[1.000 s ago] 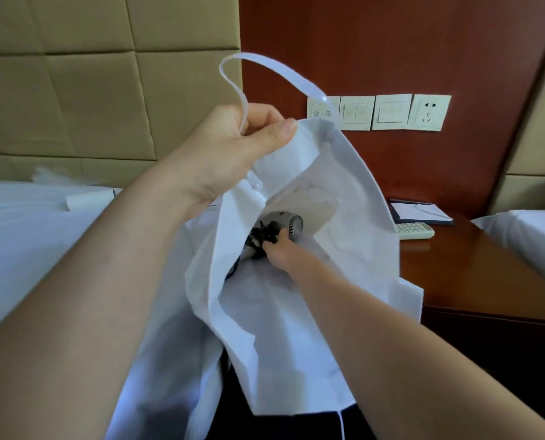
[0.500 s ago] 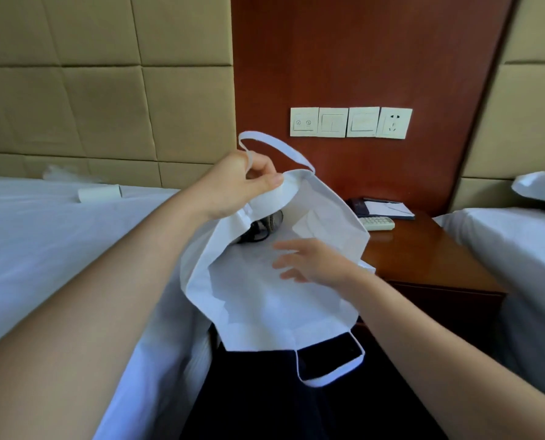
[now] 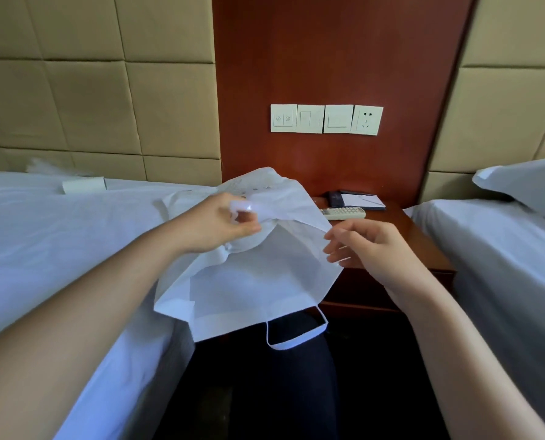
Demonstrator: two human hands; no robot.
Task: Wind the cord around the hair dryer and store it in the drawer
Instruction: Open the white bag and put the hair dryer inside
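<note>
A white fabric bag hangs between the bed edge and the nightstand, its mouth folded over. My left hand pinches the bag's upper edge and handle. My right hand touches the bag's right edge with curled, parted fingers. The hair dryer and its cord are hidden, out of sight inside the bag. One loop handle dangles below the bag. No drawer front shows clearly.
A wooden nightstand holds a remote control and a notepad. White beds lie at the left and the right. Wall switches and a socket sit above.
My right hand has come out of the bag, leaving the hair dryer inside. The bag has been lowered and its mouth folded shut, so the dryer no longer shows.
</note>
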